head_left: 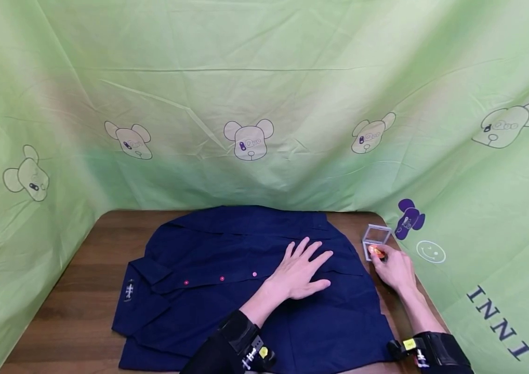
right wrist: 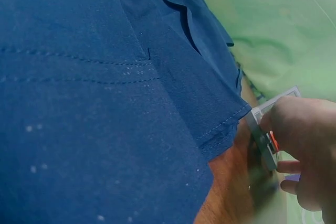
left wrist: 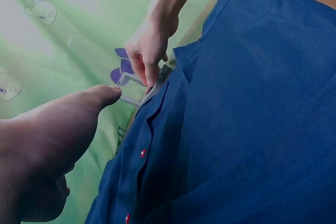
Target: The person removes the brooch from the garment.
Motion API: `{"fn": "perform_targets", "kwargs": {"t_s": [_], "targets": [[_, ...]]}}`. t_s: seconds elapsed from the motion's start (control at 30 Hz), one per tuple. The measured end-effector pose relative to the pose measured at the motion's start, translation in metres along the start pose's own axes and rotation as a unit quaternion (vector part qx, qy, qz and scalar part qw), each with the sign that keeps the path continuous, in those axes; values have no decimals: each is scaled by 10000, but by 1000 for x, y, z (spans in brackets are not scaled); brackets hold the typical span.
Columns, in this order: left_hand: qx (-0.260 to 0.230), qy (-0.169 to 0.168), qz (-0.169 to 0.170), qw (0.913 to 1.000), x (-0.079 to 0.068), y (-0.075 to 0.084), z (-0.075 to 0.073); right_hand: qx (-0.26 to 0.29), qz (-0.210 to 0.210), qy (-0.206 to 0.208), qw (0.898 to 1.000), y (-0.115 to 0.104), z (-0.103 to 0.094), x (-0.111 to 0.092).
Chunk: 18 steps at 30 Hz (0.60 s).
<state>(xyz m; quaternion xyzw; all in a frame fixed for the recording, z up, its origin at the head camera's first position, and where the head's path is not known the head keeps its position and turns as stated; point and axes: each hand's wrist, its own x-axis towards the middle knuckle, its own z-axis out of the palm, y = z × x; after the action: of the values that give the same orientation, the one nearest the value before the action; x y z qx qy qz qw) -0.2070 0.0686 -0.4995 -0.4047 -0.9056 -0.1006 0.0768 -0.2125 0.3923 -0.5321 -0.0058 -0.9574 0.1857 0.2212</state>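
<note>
A navy button-up shirt (head_left: 227, 249) lies spread on the table, its collar toward the left and red-stitched buttons along its front. My left hand (head_left: 296, 270) rests on the shirt with fingers straight and spread. At the table's right edge my right hand (head_left: 394, 267) pinches a round orange badge (head_left: 376, 252) between thumb and fingers. The badge is at a small clear hinged case (head_left: 377, 234) whose lid stands up; in the right wrist view the case (right wrist: 261, 139) is partly hidden by the hand. A dark part shows on the badge (right wrist: 274, 141).
The brown wooden table (head_left: 73, 291) shows at the shirt's left and in a narrow strip at its right. Green cloth (head_left: 255, 182) with bear-head prints hangs close round the back and sides. The shirt's hem lies near the case.
</note>
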Motion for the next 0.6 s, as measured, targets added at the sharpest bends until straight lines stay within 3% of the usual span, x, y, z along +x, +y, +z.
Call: {"fn": "perform_targets", "kwargs": {"t_s": [0.6], "targets": [[-245,204,-35,9995,-16,-11,-4,47,-561,101,9984,-1,2,-4]]}}
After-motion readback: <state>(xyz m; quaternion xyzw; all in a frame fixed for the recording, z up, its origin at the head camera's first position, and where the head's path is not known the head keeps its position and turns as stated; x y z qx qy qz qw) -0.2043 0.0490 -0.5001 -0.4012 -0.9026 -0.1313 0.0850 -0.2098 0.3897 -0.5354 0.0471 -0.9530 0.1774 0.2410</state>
